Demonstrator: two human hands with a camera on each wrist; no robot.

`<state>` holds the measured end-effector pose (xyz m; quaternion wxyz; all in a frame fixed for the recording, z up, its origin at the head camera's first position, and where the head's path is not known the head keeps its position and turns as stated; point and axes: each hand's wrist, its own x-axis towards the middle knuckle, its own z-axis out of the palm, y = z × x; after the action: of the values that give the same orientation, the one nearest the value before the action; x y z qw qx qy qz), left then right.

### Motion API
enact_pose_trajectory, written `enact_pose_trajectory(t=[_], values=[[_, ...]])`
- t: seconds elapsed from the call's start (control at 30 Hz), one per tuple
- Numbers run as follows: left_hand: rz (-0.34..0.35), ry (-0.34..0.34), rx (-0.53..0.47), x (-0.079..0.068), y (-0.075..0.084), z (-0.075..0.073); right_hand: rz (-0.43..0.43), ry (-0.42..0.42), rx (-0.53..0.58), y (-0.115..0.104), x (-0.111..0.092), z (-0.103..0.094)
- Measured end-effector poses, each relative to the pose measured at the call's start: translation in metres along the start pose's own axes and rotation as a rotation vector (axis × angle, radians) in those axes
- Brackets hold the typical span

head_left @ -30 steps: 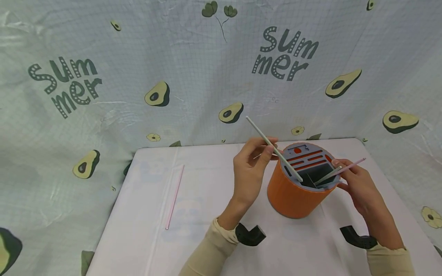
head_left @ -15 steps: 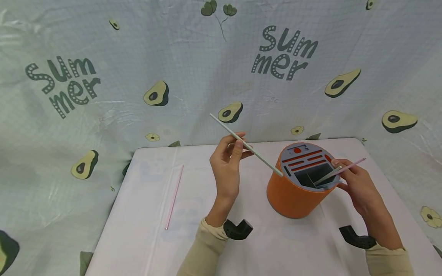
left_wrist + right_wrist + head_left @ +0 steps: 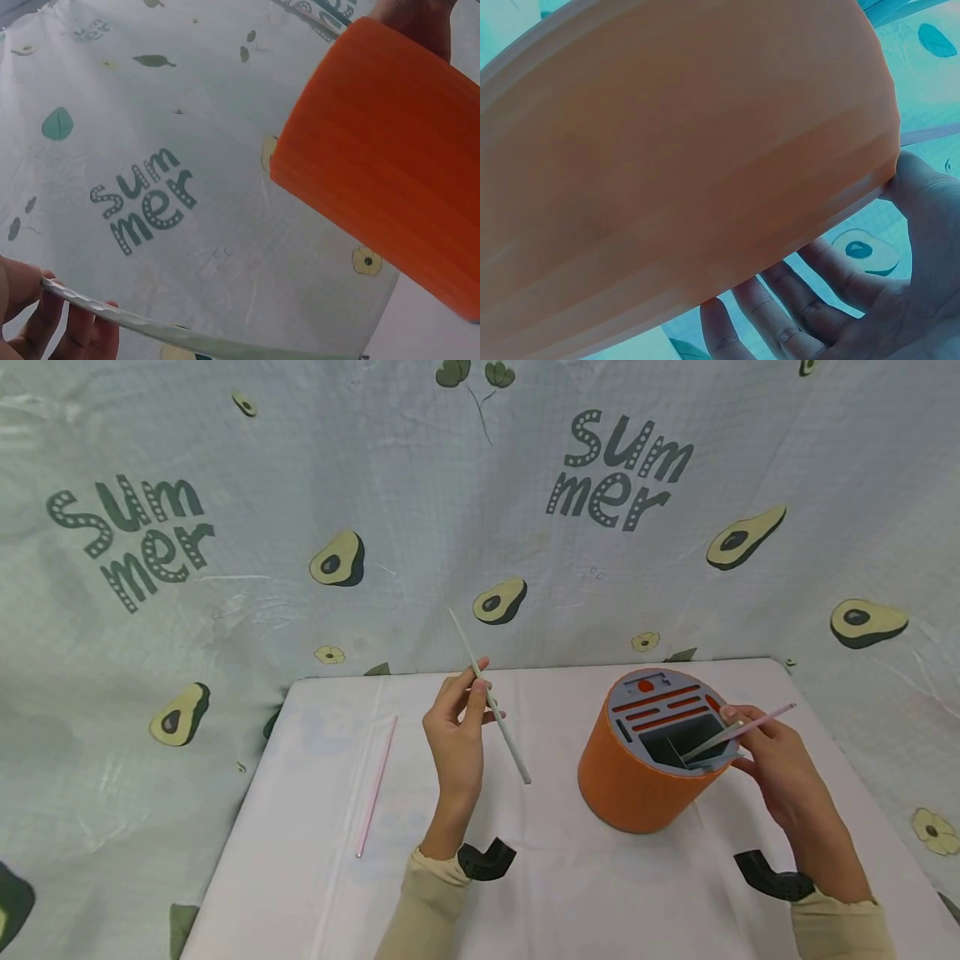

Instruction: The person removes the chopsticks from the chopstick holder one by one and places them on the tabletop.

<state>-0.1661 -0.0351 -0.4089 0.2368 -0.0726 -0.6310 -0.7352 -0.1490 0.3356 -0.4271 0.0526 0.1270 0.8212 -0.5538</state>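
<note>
My left hand point(image 3: 457, 739) pinches a pale green straw point(image 3: 504, 733) between thumb and fingers, left of the orange round organizer point(image 3: 628, 777). The straw slants, its lower end pointing toward the table. In the left wrist view, the straw point(image 3: 217, 346) runs rightward from the fingertips. My right hand point(image 3: 783, 764) grips the organizer's right side, thumb at the rim. The right wrist view has several fingertips against the orange wall point(image 3: 705, 172). Its grey slotted top point(image 3: 660, 689) has a large dark compartment, where another pale green straw point(image 3: 712, 742) and a pink straw point(image 3: 767, 718) lean right.
A second pink straw point(image 3: 377, 785) lies on the white table point(image 3: 585, 893), left of my left hand. Behind the table hangs a pale curtain point(image 3: 420, 510) printed with avocados and lettering. The table's back edge runs beyond both hands.
My left hand has moved left, away from the organizer, taking the pale green straw from over its top. The straw has turned steeper. The right hand and organizer have stayed put.
</note>
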Motion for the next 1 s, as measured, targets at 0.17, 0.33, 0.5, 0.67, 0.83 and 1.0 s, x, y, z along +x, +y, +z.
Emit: enact_pose_trajectory(t=[0.17, 0.33, 0.5, 0.67, 0.83, 1.0], values=[[-0.05, 0.034, 0.103, -0.003, -0.015, -0.016, 0.01, 0.004, 0.004, -0.001, 0.0, 0.002], [-0.11, 0.071, 0.194, -0.007, -0.029, -0.034, 0.005, 0.012, 0.018, -0.002, 0.0, 0.003], [-0.191, 0.086, 0.272, -0.011, -0.041, -0.05, 0.014, 0.01, 0.03, -0.001, 0.0, 0.001], [-0.237, 0.12, 0.34, -0.015, -0.048, -0.062, 0.03, 0.008, 0.052, -0.001, 0.0, 0.001], [-0.266, 0.146, 0.447, -0.018, -0.052, -0.073, 0.037, 0.007, 0.088, -0.001, -0.002, 0.002], [-0.313, 0.165, 0.522, -0.019, -0.06, -0.085, 0.033, 0.011, 0.09, 0.001, -0.001, 0.003]])
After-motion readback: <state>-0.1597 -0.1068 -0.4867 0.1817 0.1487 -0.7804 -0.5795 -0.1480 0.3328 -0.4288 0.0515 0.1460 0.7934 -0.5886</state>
